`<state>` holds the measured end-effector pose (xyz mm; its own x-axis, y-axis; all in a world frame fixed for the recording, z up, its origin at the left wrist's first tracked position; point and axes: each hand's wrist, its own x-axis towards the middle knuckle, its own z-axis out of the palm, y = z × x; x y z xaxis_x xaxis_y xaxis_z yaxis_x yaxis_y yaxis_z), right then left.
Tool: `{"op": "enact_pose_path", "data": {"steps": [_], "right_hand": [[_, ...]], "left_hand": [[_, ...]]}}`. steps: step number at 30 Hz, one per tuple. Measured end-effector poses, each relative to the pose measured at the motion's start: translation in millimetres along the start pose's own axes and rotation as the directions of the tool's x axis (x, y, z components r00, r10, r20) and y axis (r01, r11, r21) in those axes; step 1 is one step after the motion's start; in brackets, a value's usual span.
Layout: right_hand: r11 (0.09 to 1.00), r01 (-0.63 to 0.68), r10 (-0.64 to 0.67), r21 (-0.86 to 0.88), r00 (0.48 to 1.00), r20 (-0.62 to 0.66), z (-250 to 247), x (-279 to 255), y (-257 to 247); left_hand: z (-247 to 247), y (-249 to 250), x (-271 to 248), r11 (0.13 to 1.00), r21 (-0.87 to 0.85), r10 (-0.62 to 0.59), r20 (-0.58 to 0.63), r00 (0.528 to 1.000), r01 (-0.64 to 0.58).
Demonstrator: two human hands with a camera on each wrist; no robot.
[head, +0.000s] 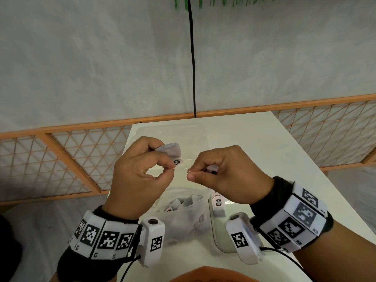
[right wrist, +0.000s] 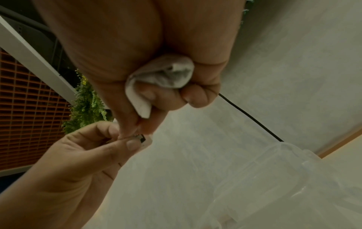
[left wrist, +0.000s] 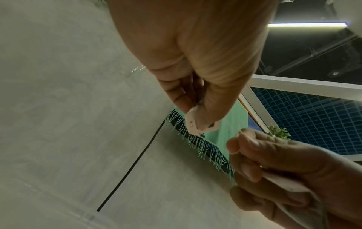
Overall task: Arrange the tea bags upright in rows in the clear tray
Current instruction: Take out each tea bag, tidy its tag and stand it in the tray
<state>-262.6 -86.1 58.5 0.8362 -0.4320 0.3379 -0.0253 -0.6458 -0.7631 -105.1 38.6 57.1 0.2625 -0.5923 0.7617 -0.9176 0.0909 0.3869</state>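
Note:
Both hands are raised over the white table. My left hand holds a grey-white tea bag in its upper fingers and pinches a small paper tag between thumb and forefinger. My right hand pinches the thin string close to that tag. A second crumpled tea bag is tucked in the right hand's curled fingers. The clear tray lies on the table beyond the hands; it also shows in the right wrist view. I cannot make out any tea bags inside it.
A clear plastic bag of several tea bags lies under the hands. A tagged tea bag leans at a white container beside it. A black cable hangs down the wall. An orange lattice railing runs behind the table.

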Motion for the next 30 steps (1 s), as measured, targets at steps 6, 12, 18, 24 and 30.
{"op": "enact_pose_path", "data": {"steps": [6, 12, 18, 24, 30], "right_hand": [[0.984, -0.179, 0.178, 0.020, 0.983, 0.043, -9, 0, 8], [0.854, -0.384, 0.374, 0.351, 0.922, 0.100, -13, -1, 22], [0.791, -0.326, 0.361, 0.517, 0.932, 0.036, -5, 6, 25], [0.836, -0.182, 0.300, 0.518, 0.942, -0.153, 5, 17, 20], [0.869, -0.158, 0.279, 0.469, 0.939, -0.200, 13, 15, 22]], "left_hand": [[-1, -6, 2, 0.998, 0.019, -0.055, 0.053, 0.997, 0.054], [0, -18, -1, 0.905, -0.107, -0.369, 0.287, 0.884, 0.412], [14, -13, -4, 0.812, -0.192, -0.353, 0.590, 0.726, 0.551], [28, -9, -5, 0.823, -0.285, -0.214, 0.647, 0.732, 0.492], [39, -8, -8, 0.869, -0.212, -0.277, 0.540, 0.795, 0.447]]}}
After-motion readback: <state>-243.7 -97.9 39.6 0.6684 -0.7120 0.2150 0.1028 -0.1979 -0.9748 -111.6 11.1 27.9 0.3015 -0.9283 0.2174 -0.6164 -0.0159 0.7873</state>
